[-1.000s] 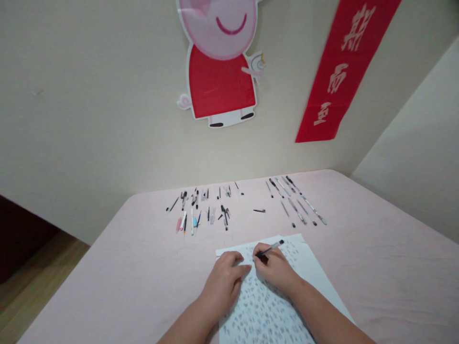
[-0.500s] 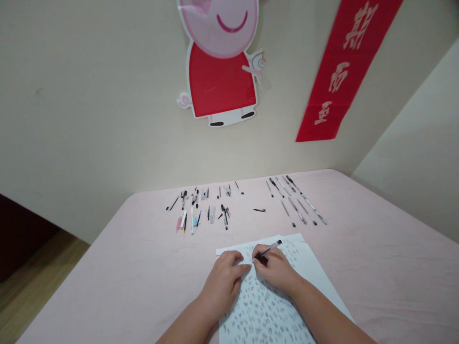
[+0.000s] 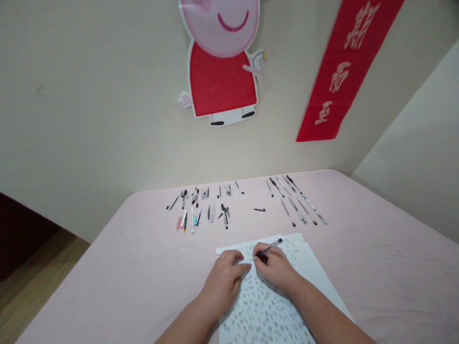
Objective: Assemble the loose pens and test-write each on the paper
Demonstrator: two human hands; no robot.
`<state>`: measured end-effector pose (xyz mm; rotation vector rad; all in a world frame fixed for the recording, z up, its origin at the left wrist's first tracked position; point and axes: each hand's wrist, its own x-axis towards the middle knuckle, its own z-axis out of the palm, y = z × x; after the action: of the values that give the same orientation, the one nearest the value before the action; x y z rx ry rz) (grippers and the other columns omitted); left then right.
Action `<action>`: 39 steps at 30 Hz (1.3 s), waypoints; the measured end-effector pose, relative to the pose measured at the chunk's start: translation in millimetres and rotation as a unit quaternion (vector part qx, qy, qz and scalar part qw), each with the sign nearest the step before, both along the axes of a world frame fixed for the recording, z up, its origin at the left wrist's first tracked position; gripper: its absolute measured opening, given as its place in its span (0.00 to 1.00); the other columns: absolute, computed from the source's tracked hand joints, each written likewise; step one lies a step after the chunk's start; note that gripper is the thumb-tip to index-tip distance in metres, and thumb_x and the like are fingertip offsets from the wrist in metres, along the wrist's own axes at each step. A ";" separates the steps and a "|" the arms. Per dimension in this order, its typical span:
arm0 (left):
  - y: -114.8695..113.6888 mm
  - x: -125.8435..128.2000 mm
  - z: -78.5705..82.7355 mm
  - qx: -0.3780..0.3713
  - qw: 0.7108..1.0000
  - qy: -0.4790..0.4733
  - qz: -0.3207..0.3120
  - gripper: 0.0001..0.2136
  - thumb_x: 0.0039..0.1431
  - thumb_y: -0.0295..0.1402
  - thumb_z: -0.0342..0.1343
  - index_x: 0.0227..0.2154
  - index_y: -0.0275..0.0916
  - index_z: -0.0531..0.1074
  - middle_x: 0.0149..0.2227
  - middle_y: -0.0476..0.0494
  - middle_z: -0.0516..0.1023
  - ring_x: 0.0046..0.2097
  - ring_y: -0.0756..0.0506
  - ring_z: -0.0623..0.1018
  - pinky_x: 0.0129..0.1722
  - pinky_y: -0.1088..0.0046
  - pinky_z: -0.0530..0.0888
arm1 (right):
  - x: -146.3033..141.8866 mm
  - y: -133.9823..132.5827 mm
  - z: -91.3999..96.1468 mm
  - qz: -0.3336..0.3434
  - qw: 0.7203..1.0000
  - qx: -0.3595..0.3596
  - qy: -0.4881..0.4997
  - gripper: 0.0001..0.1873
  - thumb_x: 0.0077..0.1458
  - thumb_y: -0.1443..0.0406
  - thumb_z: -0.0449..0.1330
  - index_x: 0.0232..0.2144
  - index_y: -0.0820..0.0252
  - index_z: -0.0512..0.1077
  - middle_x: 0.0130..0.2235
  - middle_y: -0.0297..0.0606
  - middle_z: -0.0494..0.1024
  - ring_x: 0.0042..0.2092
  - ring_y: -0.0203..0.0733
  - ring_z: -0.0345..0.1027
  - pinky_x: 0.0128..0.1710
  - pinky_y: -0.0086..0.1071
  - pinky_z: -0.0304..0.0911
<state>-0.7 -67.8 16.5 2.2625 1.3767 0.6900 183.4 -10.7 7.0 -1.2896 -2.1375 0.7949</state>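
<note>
My right hand (image 3: 274, 267) is closed around a black pen (image 3: 269, 248), its tip down on a white sheet of paper (image 3: 304, 267) covered with rows of small scribbles. The pen's far end points up and to the right. My left hand (image 3: 224, 279) lies on the left edge of the same sheet, fingers loosely curled and pressing it down, holding nothing. The two hands nearly touch at the thumbs near the top of the sheet.
The sheet lies on a pink table (image 3: 125, 267). Further back lie several pen parts and refills (image 3: 201, 210), a lone black piece (image 3: 259, 209) and a row of whole pens (image 3: 296, 200). A wall with a cartoon cutout (image 3: 222, 71) and red banner (image 3: 340, 71) rises behind.
The pen's far end has shifted slightly between frames as my right hand makes small strokes. My left hand has stayed in place on the paper.
</note>
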 end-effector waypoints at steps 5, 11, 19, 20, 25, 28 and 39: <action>0.5 0.0 -0.9 0.004 1.000 -0.001 -0.004 0.24 0.47 0.17 0.48 0.44 0.45 0.74 0.46 0.40 0.70 0.48 0.42 0.69 0.47 0.62 0.69 | 0.0 0.3 -1.2 0.007 1.000 -0.013 0.015 0.08 0.45 0.70 0.52 0.24 0.58 0.71 0.22 0.31 0.69 0.25 0.36 0.61 0.27 0.27 0.56; 0.2 0.1 -0.2 0.000 1.000 -0.004 0.000 0.23 0.48 0.17 0.48 0.44 0.45 0.74 0.46 0.41 0.70 0.48 0.42 0.69 0.48 0.62 0.69 | -0.1 -0.2 -0.8 0.013 1.000 -0.012 0.018 0.07 0.44 0.70 0.52 0.23 0.59 0.71 0.21 0.30 0.68 0.25 0.36 0.61 0.27 0.27 0.56; -0.1 -0.6 -0.2 -0.017 1.000 0.002 0.000 0.24 0.47 0.17 0.48 0.44 0.45 0.74 0.47 0.41 0.69 0.49 0.42 0.68 0.49 0.61 0.68 | -0.3 0.3 -2.4 -0.004 1.000 -0.007 0.016 0.07 0.43 0.70 0.51 0.23 0.59 0.70 0.21 0.30 0.67 0.25 0.36 0.61 0.27 0.27 0.55; -0.1 -0.5 0.1 -0.018 1.000 0.003 -0.001 0.24 0.47 0.17 0.48 0.44 0.44 0.74 0.47 0.41 0.69 0.49 0.42 0.68 0.49 0.61 0.68 | -0.3 0.3 -2.1 0.000 1.000 -0.009 0.015 0.07 0.43 0.70 0.51 0.23 0.59 0.70 0.20 0.30 0.66 0.25 0.36 0.60 0.26 0.27 0.54; 0.5 -0.4 -0.1 -0.023 1.000 0.001 -0.003 0.24 0.46 0.16 0.48 0.44 0.44 0.74 0.47 0.40 0.69 0.49 0.41 0.68 0.49 0.60 0.68 | 0.0 1.0 -1.5 0.008 1.000 -0.014 0.019 0.07 0.43 0.70 0.51 0.23 0.59 0.69 0.20 0.30 0.66 0.24 0.35 0.59 0.25 0.27 0.53; 0.7 -0.4 -2.3 -0.019 1.000 -0.004 -0.003 0.24 0.46 0.16 0.48 0.45 0.44 0.73 0.47 0.40 0.69 0.49 0.42 0.68 0.49 0.60 0.68 | 0.5 1.4 -3.1 0.014 1.000 -0.007 0.022 0.07 0.43 0.70 0.51 0.23 0.59 0.70 0.21 0.31 0.67 0.25 0.36 0.61 0.26 0.27 0.54; 0.7 0.2 -1.8 -0.018 1.000 0.005 0.002 0.23 0.48 0.17 0.48 0.44 0.45 0.74 0.47 0.41 0.69 0.49 0.42 0.68 0.49 0.62 0.68 | 2.1 0.8 -6.9 0.020 0.999 0.006 0.037 0.08 0.42 0.71 0.52 0.22 0.59 0.70 0.20 0.30 0.66 0.24 0.35 0.59 0.25 0.27 0.54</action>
<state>-0.5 -67.1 14.7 2.2377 1.3878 0.6514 185.5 -9.9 0.1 -1.1964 -2.1110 0.8333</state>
